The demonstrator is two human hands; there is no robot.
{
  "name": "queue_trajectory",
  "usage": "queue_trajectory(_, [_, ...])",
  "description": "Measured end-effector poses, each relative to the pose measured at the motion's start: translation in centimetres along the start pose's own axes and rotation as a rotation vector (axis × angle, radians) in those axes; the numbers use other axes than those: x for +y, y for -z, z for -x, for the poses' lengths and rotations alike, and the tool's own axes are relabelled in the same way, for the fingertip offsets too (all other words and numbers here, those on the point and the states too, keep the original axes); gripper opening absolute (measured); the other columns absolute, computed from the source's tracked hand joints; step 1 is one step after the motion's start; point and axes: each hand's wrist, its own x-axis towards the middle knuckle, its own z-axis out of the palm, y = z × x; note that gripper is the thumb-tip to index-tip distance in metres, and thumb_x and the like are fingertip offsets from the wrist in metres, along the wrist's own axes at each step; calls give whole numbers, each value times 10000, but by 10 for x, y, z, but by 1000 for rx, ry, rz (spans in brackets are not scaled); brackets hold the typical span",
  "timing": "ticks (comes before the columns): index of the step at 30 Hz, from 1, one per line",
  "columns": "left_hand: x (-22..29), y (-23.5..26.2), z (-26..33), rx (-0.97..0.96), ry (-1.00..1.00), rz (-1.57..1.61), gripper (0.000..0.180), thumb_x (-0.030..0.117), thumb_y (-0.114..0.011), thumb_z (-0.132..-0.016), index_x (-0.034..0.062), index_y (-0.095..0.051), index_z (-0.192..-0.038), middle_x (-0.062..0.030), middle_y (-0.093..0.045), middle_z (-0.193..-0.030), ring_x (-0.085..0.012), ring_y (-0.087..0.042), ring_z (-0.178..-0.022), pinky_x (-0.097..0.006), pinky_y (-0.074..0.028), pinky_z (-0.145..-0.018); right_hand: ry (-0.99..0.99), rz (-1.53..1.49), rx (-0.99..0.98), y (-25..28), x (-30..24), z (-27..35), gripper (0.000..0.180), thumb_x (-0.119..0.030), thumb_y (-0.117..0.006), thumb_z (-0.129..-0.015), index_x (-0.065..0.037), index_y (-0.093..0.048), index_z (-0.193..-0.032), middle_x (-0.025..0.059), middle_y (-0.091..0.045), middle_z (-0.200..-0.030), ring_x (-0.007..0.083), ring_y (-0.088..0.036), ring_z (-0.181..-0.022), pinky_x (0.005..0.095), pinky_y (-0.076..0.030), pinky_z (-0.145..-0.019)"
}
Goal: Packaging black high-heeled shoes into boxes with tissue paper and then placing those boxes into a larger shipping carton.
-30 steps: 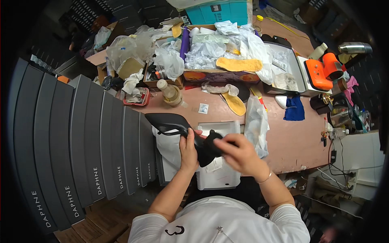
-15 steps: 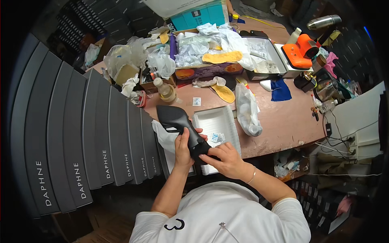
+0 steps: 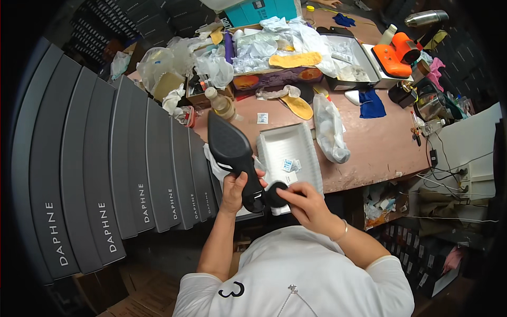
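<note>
My left hand (image 3: pixel 235 190) grips a black high-heeled shoe (image 3: pixel 230 141) around its narrow middle. The shoe is turned so its dark sole faces up, with the toe pointing away from me. My right hand (image 3: pixel 311 207) pinches a rounded black part at the shoe's heel end; whether it is the heel itself or a separate piece, I cannot tell. Just beyond the hands, an open white-lined box (image 3: pixel 288 140) lies on the table with small sachets (image 3: pixel 288 165) in it. White wrapping paper (image 3: pixel 214 164) shows partly behind the shoe.
Tall grey shoe boxes (image 3: pixel 124 158) stand in a row at my left. A clear plastic bag (image 3: pixel 330 129) lies right of the white-lined box. Farther back are a bottle (image 3: pixel 221 103), a yellow insole (image 3: pixel 297 107), a blue cloth (image 3: pixel 372 104) and an orange device (image 3: pixel 392 59).
The shoe has tilted more upright, showing more of its sole. My right hand has shifted slightly right, and the rounded black part now shows at its fingertips.
</note>
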Motion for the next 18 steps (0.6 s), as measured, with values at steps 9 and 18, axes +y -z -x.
queue_trajectory(9, [-13,40,-15,135,333,-200,398,342,-540,-950,-47,-618,-921,-102,-658,-792,-150,-643,-687,-257,-511,-601,67,181,-331,9,106,-16,358,-16,-630,-712,-85,-652,-1062,119,-586,-911,300,-585,-865,399,-475,-721])
queue_trajectory(18, [-50,46,-20,384,-73,-1281,452,231,-601,-885,-55,-531,-1228,-230,-572,-1184,-345,-579,-1062,-373,-442,-914,-581,558,-183,78,201,-102,639,-324,-660,-832,-2,-398,-1319,306,-444,-1284,453,-518,-1112,431,-447,-937])
